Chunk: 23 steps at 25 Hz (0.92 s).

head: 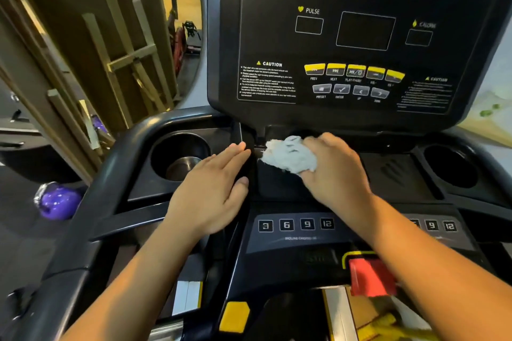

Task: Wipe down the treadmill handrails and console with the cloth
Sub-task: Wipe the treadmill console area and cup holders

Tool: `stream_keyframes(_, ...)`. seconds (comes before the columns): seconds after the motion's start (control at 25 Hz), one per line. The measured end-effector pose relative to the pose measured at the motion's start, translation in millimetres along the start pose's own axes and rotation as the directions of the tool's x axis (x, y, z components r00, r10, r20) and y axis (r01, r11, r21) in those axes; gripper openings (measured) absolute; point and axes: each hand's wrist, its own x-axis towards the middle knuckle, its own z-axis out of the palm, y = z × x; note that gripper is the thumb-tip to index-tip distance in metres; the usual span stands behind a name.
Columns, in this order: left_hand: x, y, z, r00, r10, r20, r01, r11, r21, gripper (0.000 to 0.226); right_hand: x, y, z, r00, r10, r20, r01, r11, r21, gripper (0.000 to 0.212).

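1. Right now the cloth (289,156) sits bunched on the console (360,36) tray, near its back edge.
2. My right hand (336,171) is clamped on it.
3. My left hand (214,188) lies flat, fingers together, just beside.
4. Open tray surface lies rightward toward the right cupholder (450,165); the left cupholder (180,155) sits beyond my left hand.

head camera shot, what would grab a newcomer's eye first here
Most likely the pale cloth bunched under the right hand at the centre, pressed on the tray below the black console. The left hand lies flat and empty beside it. The console's yellow buttons and the red clip at lower right also stand out.
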Motion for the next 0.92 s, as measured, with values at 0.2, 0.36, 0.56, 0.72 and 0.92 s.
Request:
stream_keyframes(0.2, -3.5, 0.9, 1.9, 0.997, 0.031, -0.066, -0.031, 1.0, 0.004, 0.062, -23.0, 0.0, -7.3, 0.977, -0.189, 0.096, 0.175, 0.975, 0.138, 0.038)
stream_keyframes(0.36, -0.9, 2.5, 1.4, 0.996, -0.012, -0.088, 0.008, 0.999, -0.043, 0.061, -4.4, 17.9, -11.9, 0.998, 0.052, 0.038, -0.047, 0.993, -0.112, 0.034)
stream_keyframes(0.56, -2.9, 7.5, 1.8, 1.0, -0.007, -0.029, 0.009, 0.999, 0.052, 0.066, -18.3, -4.9, -4.6, 0.994, -0.103, 0.044, 0.1, 0.992, 0.071, 0.037)
stream_keyframes(0.72, -13.5, 38.2, 11.2, 0.986, -0.113, 0.121, 0.093, 0.982, 0.164, 0.087, -32.4, 34.8, -21.7, 0.981, -0.153, 0.119, 0.155, 0.988, -0.005, 0.035)
stream_keyframes(0.92, -8.9, 56.1, 18.5, 0.983, -0.139, 0.119, 0.12, 0.981, 0.155, 0.086, -12.6, -14.8, 3.4, 0.991, -0.134, 0.015, 0.133, 0.989, 0.071, 0.039)
